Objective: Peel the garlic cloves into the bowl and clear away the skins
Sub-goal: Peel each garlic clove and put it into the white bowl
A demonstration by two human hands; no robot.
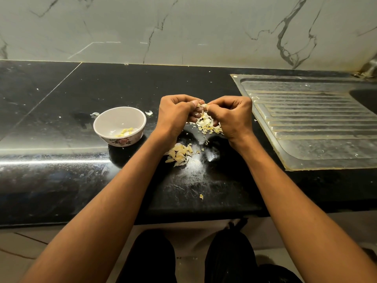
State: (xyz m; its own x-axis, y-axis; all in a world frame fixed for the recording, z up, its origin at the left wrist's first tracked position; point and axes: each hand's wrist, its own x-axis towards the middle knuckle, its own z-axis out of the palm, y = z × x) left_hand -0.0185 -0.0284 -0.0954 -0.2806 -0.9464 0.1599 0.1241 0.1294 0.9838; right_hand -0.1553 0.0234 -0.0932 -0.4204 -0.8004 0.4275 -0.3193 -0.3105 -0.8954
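My left hand (175,113) and my right hand (232,117) meet fingertip to fingertip above the black counter, both pinching one small garlic clove (202,105) with skin hanging from it. Under the hands lies a heap of pale skins (207,125). Closer to me, between my forearms, sits a pile of unpeeled cloves (180,153). Left of my left hand stands a white bowl (106,121) with a flower pattern, and a few yellowish peeled cloves (125,131) lie in its bottom.
A steel sink drainboard (312,123) fills the right side, with the basin edge at far right. Stray skin flakes lie by the bowl (149,113) and near the front edge (201,196). A marble wall backs the counter (61,99).
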